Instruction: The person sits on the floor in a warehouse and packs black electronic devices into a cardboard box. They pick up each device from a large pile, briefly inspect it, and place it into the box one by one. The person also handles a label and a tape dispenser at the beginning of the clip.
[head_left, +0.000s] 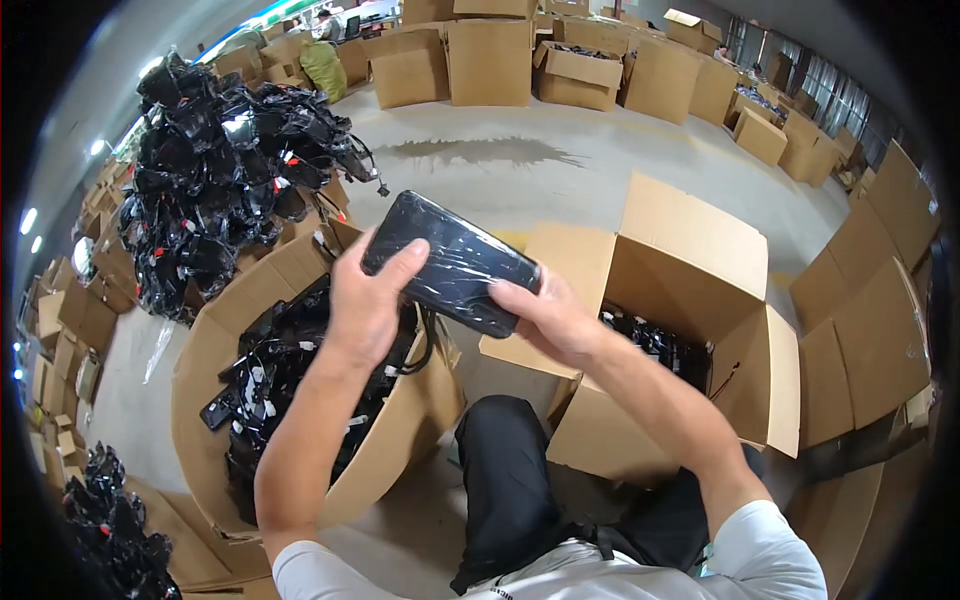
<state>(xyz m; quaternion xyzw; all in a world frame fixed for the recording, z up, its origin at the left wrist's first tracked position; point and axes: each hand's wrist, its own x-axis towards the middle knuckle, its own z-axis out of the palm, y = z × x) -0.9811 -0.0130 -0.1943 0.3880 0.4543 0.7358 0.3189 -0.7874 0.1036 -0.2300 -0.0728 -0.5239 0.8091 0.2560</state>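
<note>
Between both hands I hold a flat black rectangular pack (455,265) with a shiny, film-like surface; its exact kind does not show. My left hand (370,290) grips its left end, thumb on top. At the right end my right hand (550,315) pinches it, thumb on the upper face. A black cable (428,345) hangs below the pack, beside the left carton. That large open carton (200,380) holds a jumble of black parts (290,370) with white connectors. To the right, another open carton (690,270) contains small black pieces (650,335).
A tall heap of black cabled parts in plastic (215,180) rises at the far left. A smaller pile (115,530) lies at lower left. Large cartons (490,65) line the back, with flattened cardboard (860,330) at right. A dark wet patch (480,150) marks the floor.
</note>
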